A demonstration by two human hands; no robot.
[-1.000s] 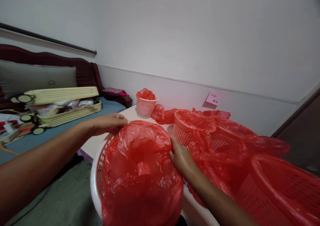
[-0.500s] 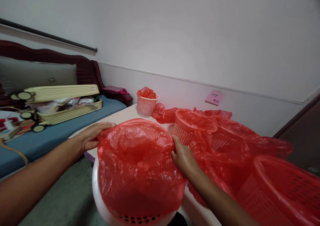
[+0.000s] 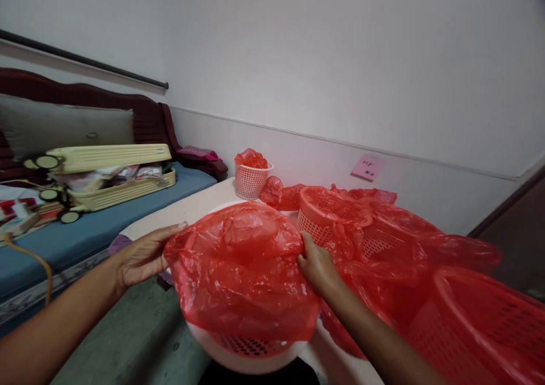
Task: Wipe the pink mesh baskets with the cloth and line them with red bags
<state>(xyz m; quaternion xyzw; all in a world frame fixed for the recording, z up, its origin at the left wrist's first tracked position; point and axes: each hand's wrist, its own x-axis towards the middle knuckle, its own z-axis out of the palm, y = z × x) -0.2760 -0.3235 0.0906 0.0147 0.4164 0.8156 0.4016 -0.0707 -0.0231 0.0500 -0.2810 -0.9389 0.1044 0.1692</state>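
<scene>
Since half a second ago, the left grip (image 3: 147,255) has swung outward and a little lower, stretching the red plastic bag (image 3: 249,277) past the left side of the white perforated basket (image 3: 249,364); the bag's near edge has risen, so more of the basket's holes show beneath it. The right grip (image 3: 319,264) has barely shifted.

The left grip grasps the bag's side, the film gathered to a point between thumb and fingers, with some fingertips hidden by it. The right grip is clenched on the opposite edge, against the basket's right side. Between the two grips, the bag covers most of the basket's mouth.

Just beyond and right of the right grip, a red-lined basket (image 3: 314,230) stands on the pale bench (image 3: 181,210), overlapped by loose red film (image 3: 385,271). Farther right, near the right forearm, a larger red-covered basket (image 3: 472,317) is cut off by the view's edge. Ahead of both grips, at the bench's far end, a small white basket (image 3: 251,183) holds crumpled red plastic (image 3: 251,158). A pink note (image 3: 368,167) with handwriting is on the wall (image 3: 298,78) beyond the right grip.

Beyond the left grip, a bed (image 3: 100,231) bears a pale yellow suitcase (image 3: 117,199), partly open over packed items.
</scene>
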